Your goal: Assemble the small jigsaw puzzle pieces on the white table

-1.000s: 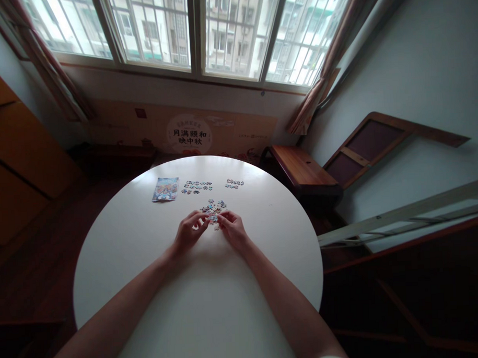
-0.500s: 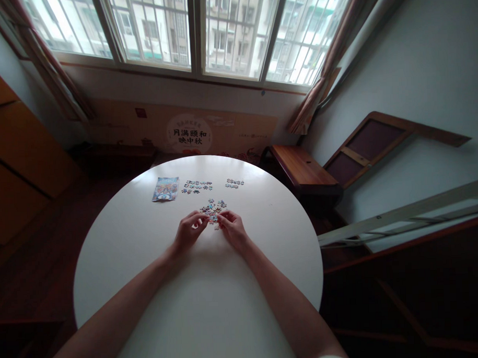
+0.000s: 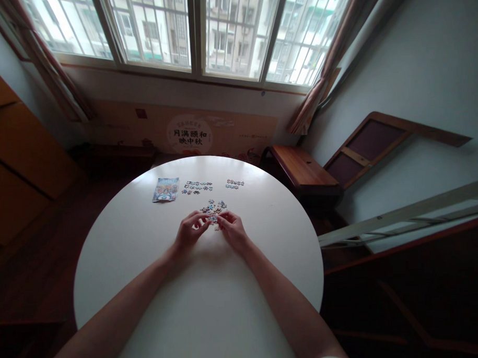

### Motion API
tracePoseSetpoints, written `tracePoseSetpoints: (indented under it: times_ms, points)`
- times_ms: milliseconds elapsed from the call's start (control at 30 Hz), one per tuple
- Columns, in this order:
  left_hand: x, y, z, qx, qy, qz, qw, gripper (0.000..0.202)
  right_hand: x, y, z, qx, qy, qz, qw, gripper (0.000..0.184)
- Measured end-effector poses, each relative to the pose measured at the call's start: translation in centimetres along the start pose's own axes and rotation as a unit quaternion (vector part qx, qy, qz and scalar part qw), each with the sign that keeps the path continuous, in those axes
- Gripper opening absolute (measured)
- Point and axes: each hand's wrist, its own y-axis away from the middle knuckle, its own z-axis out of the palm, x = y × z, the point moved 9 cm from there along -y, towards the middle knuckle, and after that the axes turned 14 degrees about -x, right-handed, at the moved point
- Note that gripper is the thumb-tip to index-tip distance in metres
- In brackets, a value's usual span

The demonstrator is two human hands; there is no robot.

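A small loose pile of jigsaw puzzle pieces (image 3: 214,207) lies near the middle of the round white table (image 3: 196,311). My left hand (image 3: 191,228) is at the pile's near left side, thumb and fingers pinched on a puzzle piece. Opposite it, my right hand (image 3: 233,229) pinches at a puzzle piece too, its fingertips close to those of the left. Fingers partly cover the pieces between them, so their outlines are hard to make out. Behind the pile, more pieces lie in rows: a larger group (image 3: 198,186) at left and a smaller group (image 3: 235,184) at right.
A colourful picture sheet or packet (image 3: 165,190) lies left of the rows. Beyond the table's far right edge stands a wooden bench (image 3: 301,164). A barred window (image 3: 234,33) and a printed banner (image 3: 237,129) are at the back, and orange cabinets (image 3: 26,155) at left.
The left fingers and thumb have shifted very slightly at the pile. Otherwise both hands and the rows of pieces stay where they were.
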Motion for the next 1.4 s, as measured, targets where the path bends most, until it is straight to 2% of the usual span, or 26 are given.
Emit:
tracePoseSetpoints:
  times_ms: [600,1033,1400]
  points:
    - [-0.14,-0.23,-0.38,0.015,0.041,-0.03,0.999,0.014,-0.62,0.13,0.55,-0.007,0.011,0.01,1.0,0.019]
    - [-0.04,-0.24,-0.21,0.007,0.037,-0.014,0.999,0.014,-0.46,0.11,0.28,0.005,0.018,0.012,1.0,0.019]
    - [-0.2,-0.18,-0.54,0.019,0.053,-0.03,0.998,0.018,-0.01,0.03,-0.09,0.013,0.014,0.006,1.0,0.019]
